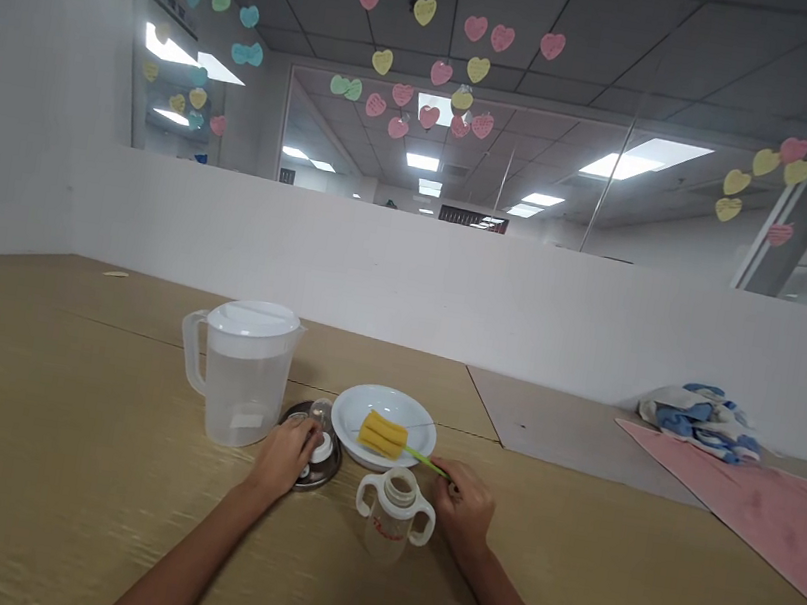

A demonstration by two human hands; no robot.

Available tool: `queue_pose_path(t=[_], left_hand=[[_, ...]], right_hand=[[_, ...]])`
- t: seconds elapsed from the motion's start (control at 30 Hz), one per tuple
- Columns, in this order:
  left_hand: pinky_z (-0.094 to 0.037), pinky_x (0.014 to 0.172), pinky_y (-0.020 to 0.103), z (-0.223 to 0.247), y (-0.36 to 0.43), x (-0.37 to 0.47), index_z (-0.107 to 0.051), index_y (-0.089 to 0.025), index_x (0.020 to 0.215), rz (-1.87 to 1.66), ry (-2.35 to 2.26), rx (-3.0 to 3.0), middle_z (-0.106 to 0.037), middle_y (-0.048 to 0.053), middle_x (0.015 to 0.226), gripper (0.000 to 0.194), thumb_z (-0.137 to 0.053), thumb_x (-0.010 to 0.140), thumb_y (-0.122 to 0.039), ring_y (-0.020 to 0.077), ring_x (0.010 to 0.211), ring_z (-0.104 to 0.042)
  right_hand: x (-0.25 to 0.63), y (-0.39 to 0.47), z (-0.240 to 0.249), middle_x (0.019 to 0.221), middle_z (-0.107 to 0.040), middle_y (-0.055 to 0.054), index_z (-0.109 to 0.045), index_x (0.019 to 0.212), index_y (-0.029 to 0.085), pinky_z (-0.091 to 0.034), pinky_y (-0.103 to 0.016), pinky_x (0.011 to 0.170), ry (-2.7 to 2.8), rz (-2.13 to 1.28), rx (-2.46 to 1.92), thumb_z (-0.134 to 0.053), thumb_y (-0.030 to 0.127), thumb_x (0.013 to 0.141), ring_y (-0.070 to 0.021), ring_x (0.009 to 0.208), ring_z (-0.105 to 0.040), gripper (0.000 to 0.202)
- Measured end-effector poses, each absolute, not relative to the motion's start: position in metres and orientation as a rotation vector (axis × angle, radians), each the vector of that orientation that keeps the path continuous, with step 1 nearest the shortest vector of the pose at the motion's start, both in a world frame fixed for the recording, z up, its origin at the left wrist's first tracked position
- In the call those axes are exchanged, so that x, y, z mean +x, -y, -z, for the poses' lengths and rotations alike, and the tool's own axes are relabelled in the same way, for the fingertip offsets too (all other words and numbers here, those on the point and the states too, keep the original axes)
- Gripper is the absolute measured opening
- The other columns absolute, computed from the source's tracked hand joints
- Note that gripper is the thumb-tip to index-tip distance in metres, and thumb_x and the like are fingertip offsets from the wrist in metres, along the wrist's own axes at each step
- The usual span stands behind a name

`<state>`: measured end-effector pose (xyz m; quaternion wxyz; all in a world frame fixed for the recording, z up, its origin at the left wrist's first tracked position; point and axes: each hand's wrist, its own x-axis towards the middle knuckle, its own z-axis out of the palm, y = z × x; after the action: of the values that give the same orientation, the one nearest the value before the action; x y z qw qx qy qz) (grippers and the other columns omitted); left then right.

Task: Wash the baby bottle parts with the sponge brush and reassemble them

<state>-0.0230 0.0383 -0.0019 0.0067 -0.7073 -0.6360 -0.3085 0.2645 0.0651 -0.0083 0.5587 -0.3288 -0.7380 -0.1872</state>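
Note:
My right hand point(463, 510) is closed on the green handle of a brush with a yellow sponge head point(384, 434). The sponge lies over a white bowl point(387, 399). My left hand point(285, 455) reaches over a round metal tray point(325, 479) on the left, its fingers at small bottle parts; a white ring point(322, 447) shows beside them. Whether it grips a part is hidden. A clear baby bottle point(388, 531) with two white handles stands upright and uncapped in front of the bowl, just left of my right hand.
A lidded clear pitcher point(244, 390) stands left of the tray. A crumpled blue and white cloth point(701, 420) lies at the back right by a pink mat point(760, 502). A white wall point(377, 273) with windows rises behind the table.

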Motion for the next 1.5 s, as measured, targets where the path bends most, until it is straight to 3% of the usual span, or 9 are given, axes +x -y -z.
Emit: queue_pose_path(t=[0.13,0.3,0.5,0.7,0.93,1.1,1.2,1.37,1.5], left_hand=[[-0.043,0.075,0.033,0.003,-0.039,-0.023,-0.061,-0.015,0.092,0.917,1.990,-2.202,-0.067,0.010,0.087,0.026,-0.037,0.090,-0.026,0.0233,0.086,-0.060],[-0.041,0.084,0.034,0.003,-0.039,-0.024,-0.060,-0.016,0.098,0.925,1.925,-2.197,-0.066,0.009,0.101,0.026,-0.038,0.090,-0.027,0.0233,0.099,-0.056],[-0.042,0.084,0.036,0.004,-0.039,-0.024,-0.064,-0.016,0.091,0.919,1.896,-2.189,-0.066,0.010,0.096,0.023,-0.043,0.087,-0.026,0.0242,0.096,-0.058],[-0.042,0.086,0.037,0.001,-0.036,-0.023,-0.059,-0.017,0.106,0.993,1.838,-2.142,-0.064,0.009,0.105,0.027,-0.044,0.084,-0.017,0.0236,0.099,-0.056],[-0.044,0.074,0.033,0.000,-0.037,-0.025,-0.064,-0.018,0.078,1.016,1.804,-2.144,-0.067,0.006,0.083,0.023,-0.045,0.076,-0.003,0.0217,0.084,-0.060],[-0.046,0.077,0.035,0.000,-0.033,-0.021,-0.058,-0.015,0.099,1.259,1.712,-2.005,-0.066,0.009,0.093,0.023,-0.038,0.089,-0.018,0.0213,0.088,-0.060],[-0.045,0.077,0.035,-0.004,-0.022,-0.008,-0.055,-0.015,0.101,1.441,1.447,-1.962,-0.065,0.009,0.091,0.023,-0.039,0.090,-0.026,0.0207,0.086,-0.060],[-0.042,0.085,0.038,-0.014,-0.003,0.029,-0.048,-0.014,0.119,1.191,1.024,-2.328,-0.062,0.013,0.107,0.036,-0.045,0.087,-0.032,0.0241,0.099,-0.056],[-0.044,0.082,0.041,-0.013,0.004,0.048,-0.050,-0.014,0.115,1.126,0.889,-2.497,-0.063,0.014,0.106,0.040,-0.047,0.085,-0.041,0.0263,0.096,-0.057]], right_hand=[[0.264,-0.063,0.006,0.072,-0.071,-0.003,-0.069,0.076,0.017,-0.051,-0.022,0.059,1.754,0.440,-0.782,-0.041,0.006,0.070,-0.0140,0.064,-0.065,0.031],[0.263,-0.062,0.006,0.071,-0.070,-0.003,-0.069,0.076,0.017,-0.051,-0.023,0.060,1.752,0.425,-0.791,-0.041,0.006,0.069,-0.0141,0.063,-0.064,0.031],[0.264,-0.064,0.009,0.072,-0.070,-0.003,-0.069,0.077,0.017,-0.051,-0.024,0.060,1.744,0.414,-0.784,-0.042,0.005,0.069,-0.0149,0.064,-0.064,0.030],[0.264,-0.065,0.008,0.072,-0.070,-0.003,-0.069,0.077,0.017,-0.051,-0.024,0.061,1.737,0.426,-0.785,-0.042,0.006,0.070,-0.0149,0.064,-0.064,0.030],[0.264,-0.064,0.006,0.070,-0.070,-0.003,-0.069,0.077,0.017,-0.051,-0.024,0.059,1.728,0.428,-0.796,-0.043,0.006,0.071,-0.0146,0.062,-0.064,0.030],[0.266,-0.065,0.007,0.071,-0.070,-0.002,-0.069,0.077,0.017,-0.050,-0.023,0.060,1.715,0.430,-0.788,-0.043,0.007,0.071,-0.0145,0.065,-0.065,0.028],[0.267,-0.066,0.008,0.073,-0.071,-0.003,-0.069,0.077,0.018,-0.051,-0.023,0.061,1.691,0.389,-0.815,-0.043,0.008,0.071,-0.0148,0.066,-0.065,0.028],[0.269,-0.067,0.009,0.074,-0.071,-0.003,-0.069,0.078,0.018,-0.051,-0.023,0.059,1.637,0.323,-0.883,-0.043,0.009,0.069,-0.0153,0.067,-0.065,0.030],[0.269,-0.067,0.009,0.074,-0.071,-0.003,-0.069,0.078,0.018,-0.051,-0.024,0.059,1.632,0.310,-0.894,-0.042,0.011,0.070,-0.0156,0.067,-0.065,0.029]])
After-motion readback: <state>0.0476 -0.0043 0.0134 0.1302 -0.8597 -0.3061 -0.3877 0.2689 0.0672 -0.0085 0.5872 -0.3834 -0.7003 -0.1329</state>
